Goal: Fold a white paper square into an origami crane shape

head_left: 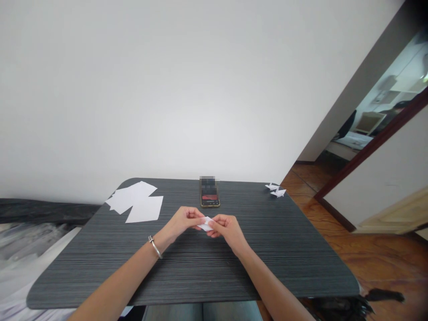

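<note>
A small folded piece of white paper [206, 224] is held between both hands above the middle of the table. My left hand [187, 219] pinches its left side between thumb and fingers. On the opposite side, my right hand [227, 228] grips the paper the same way, thumb on top. The fingertips cover the paper's edges, so its full shape is partly hidden. Just beyond the hands lies a phone [210, 192] with its screen lit.
Several white paper sheets [145, 208] overlap at the table's back left. Two folded paper birds [278, 193] stand at the back right corner. The dark wood-grain table [267, 258] meets a white wall [207, 89]. A doorway [354, 133] opens on the right.
</note>
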Tool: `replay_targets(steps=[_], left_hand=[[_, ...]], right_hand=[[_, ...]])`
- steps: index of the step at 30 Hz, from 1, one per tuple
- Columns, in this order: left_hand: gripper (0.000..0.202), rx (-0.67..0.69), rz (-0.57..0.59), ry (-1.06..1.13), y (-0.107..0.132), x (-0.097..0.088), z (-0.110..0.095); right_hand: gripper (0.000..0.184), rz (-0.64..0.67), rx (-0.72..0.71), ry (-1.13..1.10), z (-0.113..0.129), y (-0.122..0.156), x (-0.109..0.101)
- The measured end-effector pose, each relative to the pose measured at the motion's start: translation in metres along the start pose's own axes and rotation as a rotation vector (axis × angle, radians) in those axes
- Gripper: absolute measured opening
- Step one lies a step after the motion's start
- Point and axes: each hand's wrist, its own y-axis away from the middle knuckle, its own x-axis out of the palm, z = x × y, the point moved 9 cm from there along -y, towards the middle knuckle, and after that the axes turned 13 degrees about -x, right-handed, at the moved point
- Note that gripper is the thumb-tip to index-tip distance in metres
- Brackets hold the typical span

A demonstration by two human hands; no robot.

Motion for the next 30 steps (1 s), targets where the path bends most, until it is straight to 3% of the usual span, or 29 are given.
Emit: replay_targets(steps=[16, 25, 30], left_hand=[[0.021, -0.029, -0.023, 0.032, 0.0003, 0.0020, 0.0032], [0.028, -0.028, -0.025, 0.077, 0.0035, 0.0030, 0.0003], [0.034, -0.023, -0.010, -0.010, 0.0039, 0.0048, -0.0019]], right_hand=[[0.029, -0.004, 0.009, -0.006, -0.0070, -0.0007, 0.0000], [0.030, -0.021, 0.044, -0.039, -0.0052, 0.0003, 0.0014], [0.029, -0.029, 0.060, -0.055, -0.0059, 0.0003, 0.0016]])
